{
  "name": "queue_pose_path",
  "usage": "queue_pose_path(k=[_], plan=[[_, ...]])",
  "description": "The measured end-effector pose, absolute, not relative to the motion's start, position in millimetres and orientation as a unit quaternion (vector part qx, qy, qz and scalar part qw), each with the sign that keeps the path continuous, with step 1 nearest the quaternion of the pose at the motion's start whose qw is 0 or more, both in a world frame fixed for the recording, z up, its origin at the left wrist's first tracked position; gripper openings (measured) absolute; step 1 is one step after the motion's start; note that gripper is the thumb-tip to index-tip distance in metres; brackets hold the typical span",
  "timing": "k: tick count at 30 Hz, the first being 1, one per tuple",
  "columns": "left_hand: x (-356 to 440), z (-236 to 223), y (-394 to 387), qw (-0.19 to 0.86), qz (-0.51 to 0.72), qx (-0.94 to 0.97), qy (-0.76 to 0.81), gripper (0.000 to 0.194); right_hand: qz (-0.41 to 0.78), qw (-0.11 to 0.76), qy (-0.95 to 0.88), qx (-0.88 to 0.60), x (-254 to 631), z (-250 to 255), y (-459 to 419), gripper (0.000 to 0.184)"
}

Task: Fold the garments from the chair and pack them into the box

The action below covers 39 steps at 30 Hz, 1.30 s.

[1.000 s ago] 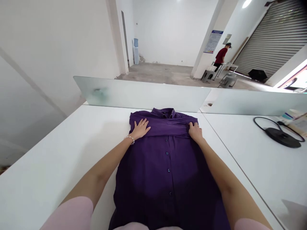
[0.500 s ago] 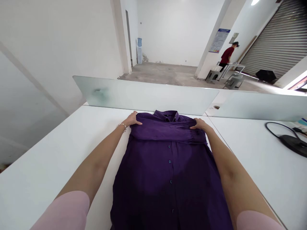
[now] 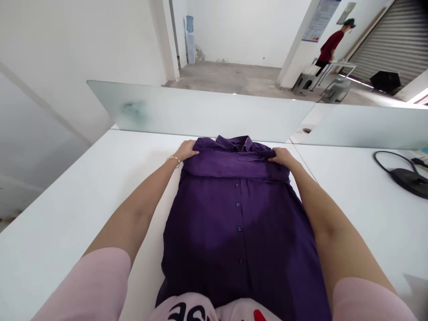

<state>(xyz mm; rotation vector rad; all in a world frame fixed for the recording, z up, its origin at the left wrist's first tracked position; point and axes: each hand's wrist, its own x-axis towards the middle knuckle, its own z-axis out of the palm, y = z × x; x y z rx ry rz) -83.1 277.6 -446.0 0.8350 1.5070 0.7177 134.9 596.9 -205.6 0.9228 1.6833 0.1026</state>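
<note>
The purple shirt lay front side up on the white tabletop, w/ its collar at the far end, near the frosted partition, and its lower part toward the person. The L hand was at one shoulder edge, where its fingers appeared to pinch the cloth; some of them were hidden, so their exact placing I cannot tell. The R hand was at the opposite shoulder, its fingers likewise bent onto the cloth edge, also partly hidden.

As for progress: the sleeve cloth was already laid across the chest as one flat band, tho I can't tell if both sleeves were in it. Below this band ran the row of buttons. The body was not doubled over yet & lay long, so IMO only the sleeve part was done and the body, incl. its sides, was left.
</note>
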Motion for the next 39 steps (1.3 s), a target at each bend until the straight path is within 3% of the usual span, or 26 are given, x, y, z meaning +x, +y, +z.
queue_pose_path(k=[6, 12, 17, 24, 27, 31, 36, 39], plan=[[-111.4, -425.6, 286.7, 0.520, 0.358, 0.363, 0.685, 0.037, 0.106, 0.499, 0.755, 0.412, 100.9, -184.0, 591.5, 0.042], [-145.4, -405.9, 302.3, 0.455, 0.351, 0.321, 0.753, 0.035, 0.124, 0.387, 0.791, 0.457, 70.7, -165.8, 580.5, 0.037], [-165.0, -388.2, 306.8, 0.419, 0.376, 0.303, 0.769, 0.030, 0.138, 0.356, 0.800, 0.463, 46.7, -144.2, 574.0, 0.038], [-155.7, -321.3, 218.7, 0.370, 0.399, 0.366, 0.755, 0.026, 0.152, 0.289, 0.851, 0.411, 76.0, -58.7, 514.7, 0.034], [-126.3, -285.6, 137.6, 0.394, 0.388, 0.450, 0.702, 0.027, 0.123, 0.341, 0.850, 0.382, 134.8, -6.8, 452.8, 0.022], [-86.7, -251.5, 56.8, 0.464, 0.338, 0.558, 0.599, 0.044, 0.029, 0.442, 0.823, 0.356, 197.9, 44.6, 381.1, 0.040], [-80.5, -220.4, 40.2, 0.509, 0.299, 0.550, 0.591, 0.055, 0.016, 0.434, 0.835, 0.338, 193.4, 59.4, 351.7, 0.060], [-85.0, -201.2, 56.3, 0.557, 0.309, 0.527, 0.562, 0.054, -0.024, 0.435, 0.840, 0.323, 179.2, 45.6, 352.0, 0.057]])
